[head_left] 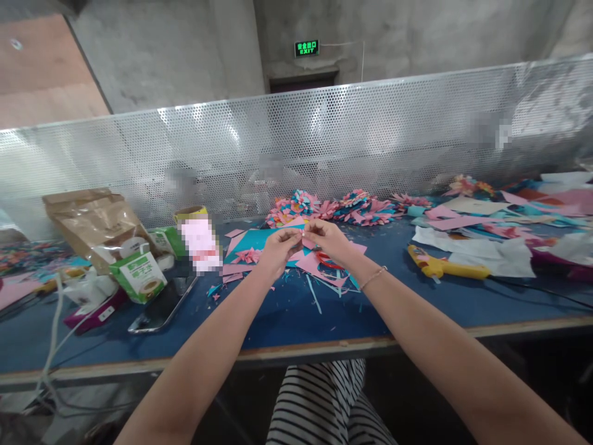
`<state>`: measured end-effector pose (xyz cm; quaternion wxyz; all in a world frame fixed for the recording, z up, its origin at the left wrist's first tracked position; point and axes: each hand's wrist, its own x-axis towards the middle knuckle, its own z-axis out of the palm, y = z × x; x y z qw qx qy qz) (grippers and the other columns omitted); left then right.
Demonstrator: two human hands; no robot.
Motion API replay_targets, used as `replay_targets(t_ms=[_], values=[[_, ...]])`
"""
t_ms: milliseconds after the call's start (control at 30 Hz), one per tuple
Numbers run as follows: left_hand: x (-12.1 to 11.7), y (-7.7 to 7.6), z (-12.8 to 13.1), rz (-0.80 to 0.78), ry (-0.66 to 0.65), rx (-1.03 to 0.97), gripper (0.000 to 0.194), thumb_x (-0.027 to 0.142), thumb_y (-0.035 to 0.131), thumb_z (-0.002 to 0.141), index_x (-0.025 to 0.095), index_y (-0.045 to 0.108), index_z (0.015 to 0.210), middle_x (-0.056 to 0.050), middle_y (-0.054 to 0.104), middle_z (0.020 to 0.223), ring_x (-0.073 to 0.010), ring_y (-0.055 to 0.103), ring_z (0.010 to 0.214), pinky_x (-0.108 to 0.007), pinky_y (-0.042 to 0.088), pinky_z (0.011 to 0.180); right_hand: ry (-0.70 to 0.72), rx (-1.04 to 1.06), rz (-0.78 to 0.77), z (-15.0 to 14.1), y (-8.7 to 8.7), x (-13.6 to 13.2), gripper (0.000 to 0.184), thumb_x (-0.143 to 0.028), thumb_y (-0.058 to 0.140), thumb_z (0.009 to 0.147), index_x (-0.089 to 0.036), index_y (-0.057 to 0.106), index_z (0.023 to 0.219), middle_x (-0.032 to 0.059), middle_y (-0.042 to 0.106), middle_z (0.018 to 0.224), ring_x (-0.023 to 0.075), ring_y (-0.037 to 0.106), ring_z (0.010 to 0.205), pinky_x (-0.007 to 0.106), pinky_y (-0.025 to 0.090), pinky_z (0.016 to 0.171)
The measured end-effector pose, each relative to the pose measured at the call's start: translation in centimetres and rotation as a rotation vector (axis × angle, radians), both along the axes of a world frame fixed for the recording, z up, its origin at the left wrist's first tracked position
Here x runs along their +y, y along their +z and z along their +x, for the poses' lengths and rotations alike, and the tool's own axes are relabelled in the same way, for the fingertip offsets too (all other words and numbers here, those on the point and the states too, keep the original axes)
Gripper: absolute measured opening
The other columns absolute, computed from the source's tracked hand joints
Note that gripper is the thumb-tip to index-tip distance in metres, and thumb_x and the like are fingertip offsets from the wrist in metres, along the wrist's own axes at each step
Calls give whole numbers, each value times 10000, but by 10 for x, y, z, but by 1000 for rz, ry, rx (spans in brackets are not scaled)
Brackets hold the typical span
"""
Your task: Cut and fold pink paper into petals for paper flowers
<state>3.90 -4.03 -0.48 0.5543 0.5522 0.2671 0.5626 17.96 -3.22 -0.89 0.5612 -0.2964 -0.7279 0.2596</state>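
My left hand (281, 248) and my right hand (325, 240) meet above the middle of the blue table, fingertips pinched together. Between them is a small piece of pink paper (307, 242), mostly covered by the fingers. Under and around the hands lie a blue paper sheet (252, 240), pink paper scraps (315, 266) and thin cut strips. Red-handled scissors (328, 259) rest partly beneath my right hand. A pink fringed paper piece (249, 255) sits just left of my left hand.
Paper flowers (356, 207) are heaped behind the hands, against a perforated metal screen (306, 136). A yellow glue gun (440, 267) with its cord lies right, near white tissues (482, 250). Left stand a brown bag (99, 222), a green box (139, 275), a phone (162, 306) and a tissue pack (99, 312).
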Motion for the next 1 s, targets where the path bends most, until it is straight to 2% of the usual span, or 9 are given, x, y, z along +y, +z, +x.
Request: replay_targets(t_ms=[200,400,533,833,1000], values=[[1,-1,0,5,-3,-7,195,246,730,529,137,625,653,14,575,615,-75,531,587,-246,447,645,29,6,-32,0,-1,-2,154,-327,529,708,-181,494,674,-19,478,643,96,420,587,241,356,578],[2,-5,1,196,174,124,170,280,677,591,147,652,694,-13,619,656,-113,566,626,-273,471,653,-94,-37,-21,-2,-3,0,246,-398,571,683,-173,486,632,-12,475,624,102,421,584,246,345,557],[3,-6,0,267,215,152,139,266,651,612,150,657,689,-15,629,666,-119,574,632,-284,482,668,-58,-10,-8,-2,-4,3,235,-403,555,699,-178,495,660,-8,485,634,105,428,584,247,351,561],[7,-8,-2,282,234,154,177,286,656,616,150,664,728,-14,627,655,-121,578,614,-293,497,649,-91,-79,34,-1,-1,1,155,-296,504,735,-178,461,645,-25,432,607,96,380,560,244,321,544],[8,-8,-2,280,245,148,183,297,657,613,152,664,724,-15,630,663,-122,579,620,-299,502,656,-69,-86,68,0,-1,1,92,-261,500,737,-172,491,717,-13,479,669,102,429,609,244,352,586]])
